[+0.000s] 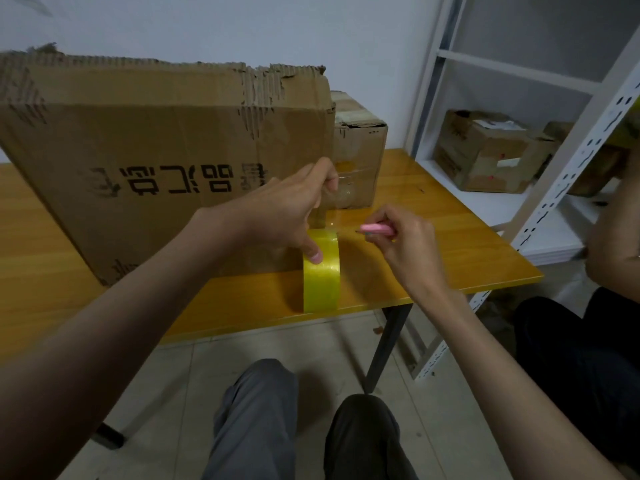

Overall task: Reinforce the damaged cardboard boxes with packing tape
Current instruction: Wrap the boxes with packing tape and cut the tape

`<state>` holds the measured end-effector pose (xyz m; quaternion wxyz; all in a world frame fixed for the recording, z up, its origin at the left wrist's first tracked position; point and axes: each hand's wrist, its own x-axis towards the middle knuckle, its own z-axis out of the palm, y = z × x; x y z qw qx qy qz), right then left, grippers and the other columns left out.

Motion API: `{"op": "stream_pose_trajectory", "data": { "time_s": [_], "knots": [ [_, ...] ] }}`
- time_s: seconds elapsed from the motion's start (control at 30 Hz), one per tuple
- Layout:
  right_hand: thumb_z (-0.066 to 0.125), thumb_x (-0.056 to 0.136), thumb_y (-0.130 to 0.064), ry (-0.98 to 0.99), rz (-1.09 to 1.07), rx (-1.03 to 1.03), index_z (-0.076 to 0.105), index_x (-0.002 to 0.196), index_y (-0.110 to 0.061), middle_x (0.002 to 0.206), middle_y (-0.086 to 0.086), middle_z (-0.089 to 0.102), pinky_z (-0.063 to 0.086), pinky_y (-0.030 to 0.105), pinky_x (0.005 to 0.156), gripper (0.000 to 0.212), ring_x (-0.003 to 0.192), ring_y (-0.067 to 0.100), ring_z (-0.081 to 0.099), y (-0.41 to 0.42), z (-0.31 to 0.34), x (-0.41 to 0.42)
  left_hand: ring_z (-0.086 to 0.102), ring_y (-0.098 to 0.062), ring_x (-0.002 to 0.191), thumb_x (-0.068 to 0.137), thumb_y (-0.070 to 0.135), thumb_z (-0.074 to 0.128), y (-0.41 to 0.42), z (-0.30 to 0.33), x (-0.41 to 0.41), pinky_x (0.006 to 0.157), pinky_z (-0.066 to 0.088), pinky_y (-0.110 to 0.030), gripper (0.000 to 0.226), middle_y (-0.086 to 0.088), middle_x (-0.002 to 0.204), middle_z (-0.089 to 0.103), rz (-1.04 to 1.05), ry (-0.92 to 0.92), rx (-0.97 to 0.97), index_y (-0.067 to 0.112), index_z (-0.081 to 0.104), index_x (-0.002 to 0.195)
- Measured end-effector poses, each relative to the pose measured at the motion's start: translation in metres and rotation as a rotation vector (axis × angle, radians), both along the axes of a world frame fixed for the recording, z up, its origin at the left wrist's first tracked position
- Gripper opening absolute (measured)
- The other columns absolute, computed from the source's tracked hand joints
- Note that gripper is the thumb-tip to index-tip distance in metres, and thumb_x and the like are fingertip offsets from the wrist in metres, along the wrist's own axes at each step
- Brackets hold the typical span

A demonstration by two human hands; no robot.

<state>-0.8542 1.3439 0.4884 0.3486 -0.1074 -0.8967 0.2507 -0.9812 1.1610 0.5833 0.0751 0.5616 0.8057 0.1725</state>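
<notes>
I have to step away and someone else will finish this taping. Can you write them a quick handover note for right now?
Left hand: holds the tape roll and pinches the pulled strip up.
Right hand: grips a pink cutter, tip at the strip.
Big torn box stands on the table, small box behind it.
Done: strip pulled out.
Left: cut it, tape the torn edges.

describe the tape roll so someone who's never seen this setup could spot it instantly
On the yellow wooden table, look at the near edge, just in front of the big torn cardboard box. The tape roll stands on edge there, with the left hand resting a finger on it. It is the only translucent yellow-green ring in the scene.
</notes>
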Motion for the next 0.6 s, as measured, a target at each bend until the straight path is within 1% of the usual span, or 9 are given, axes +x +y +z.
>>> {"op": "stream_pose_trajectory", "data": {
  "time_s": [0.1, 0.2, 0.27, 0.3, 0.37, 0.4, 0.47, 0.53, 0.6],
  "knots": [
    [0.077, 0.088, -0.010, -0.153, -0.096, -0.366, 0.059, 0.103, -0.018, 0.093, 0.003, 0.072, 0.044, 0.011, 0.055, 0.025, 0.082, 0.011, 0.066, 0.019, -0.030, -0.008, 0.059, -0.002, 0.087, 0.060, 0.030, 0.097, -0.002, 0.001, 0.003, 0.075, 0.038, -0.034, 0.089, 0.024, 0.103, 0.035, 0.011, -0.012, 0.007, 0.033, 0.030, 0.117],
    [0.080, 0.086, -0.015, -0.250, -0.103, -0.553, 0.056, 0.098, -0.018, 0.099, 0.010, 0.072, 0.042, 0.018, 0.055, 0.027, 0.082, 0.017, 0.064, 0.027, -0.057, -0.018, 0.061, -0.004, 0.086, 0.060, 0.029, 0.097, -0.004, 0.000, 0.004, 0.076, 0.043, -0.036, 0.089, 0.022, 0.108, 0.034, 0.013, -0.025, 0.015, 0.036, 0.028, 0.115],
    [0.082, 0.085, -0.018, -0.265, -0.114, -0.566, 0.058, 0.094, -0.021, 0.101, 0.007, 0.071, 0.046, 0.024, 0.063, 0.026, 0.089, 0.021, 0.064, 0.028, -0.062, -0.024, 0.062, -0.007, 0.088, 0.060, 0.029, 0.097, -0.005, -0.001, 0.005, 0.079, 0.050, -0.040, 0.089, 0.014, 0.119, 0.035, 0.013, -0.023, 0.011, 0.037, 0.029, 0.115],
    [0.083, 0.085, -0.020, -0.262, -0.139, -0.522, 0.060, 0.093, -0.023, 0.103, 0.005, 0.068, 0.048, 0.026, 0.071, 0.024, 0.096, 0.021, 0.062, 0.027, -0.062, -0.026, 0.062, -0.009, 0.089, 0.060, 0.029, 0.097, -0.005, -0.001, 0.006, 0.080, 0.053, -0.042, 0.089, 0.010, 0.124, 0.034, 0.016, -0.021, 0.010, 0.036, 0.029, 0.117],
    [0.079, 0.088, -0.025, -0.160, -0.198, -0.420, 0.065, 0.097, -0.025, 0.109, 0.001, 0.059, 0.048, 0.030, 0.088, 0.017, 0.108, 0.017, 0.055, 0.017, -0.054, -0.025, 0.062, -0.009, 0.088, 0.060, 0.028, 0.097, -0.005, 0.000, 0.007, 0.079, 0.056, -0.045, 0.090, 0.008, 0.128, 0.033, 0.029, -0.029, 0.012, 0.035, 0.030, 0.119],
    [0.075, 0.092, -0.025, -0.048, -0.185, -0.430, 0.066, 0.100, -0.022, 0.109, 0.001, 0.058, 0.049, 0.030, 0.090, 0.013, 0.106, 0.012, 0.055, 0.007, -0.047, -0.021, 0.062, -0.009, 0.088, 0.060, 0.027, 0.097, -0.004, 0.000, 0.007, 0.079, 0.057, -0.045, 0.090, 0.008, 0.128, 0.033, 0.035, -0.033, 0.019, 0.035, 0.030, 0.119],
    [0.067, 0.097, -0.020, 0.140, -0.016, -0.668, 0.065, 0.105, -0.008, 0.097, 0.001, 0.062, 0.055, 0.025, 0.082, 0.015, 0.085, 0.003, 0.061, -0.020, -0.029, -0.008, 0.062, -0.008, 0.086, 0.059, 0.027, 0.097, -0.004, -0.001, 0.007, 0.079, 0.058, -0.045, 0.090, 0.009, 0.128, 0.032, 0.045, -0.035, 0.034, 0.036, 0.031, 0.120],
    [0.065, 0.095, -0.025, 0.131, 0.187, -0.893, 0.059, 0.113, -0.003, 0.086, 0.000, 0.060, 0.053, 0.023, 0.076, 0.029, 0.073, 0.004, 0.058, -0.049, -0.014, 0.007, 0.063, -0.008, 0.085, 0.058, 0.027, 0.098, -0.004, -0.001, 0.007, 0.078, 0.058, -0.044, 0.091, 0.008, 0.128, 0.033, 0.046, -0.034, 0.053, 0.035, 0.033, 0.122],
    [0.067, 0.094, -0.023, 0.007, 0.282, -0.964, 0.053, 0.122, -0.009, 0.083, 0.004, 0.053, 0.049, 0.016, 0.072, 0.034, 0.071, 0.006, 0.052, -0.071, -0.009, 0.015, 0.065, -0.010, 0.084, 0.059, 0.022, 0.098, -0.005, -0.001, 0.009, 0.077, 0.058, -0.043, 0.092, 0.005, 0.129, 0.035, 0.040, -0.026, 0.064, 0.032, 0.035, 0.125]
  ]
}}
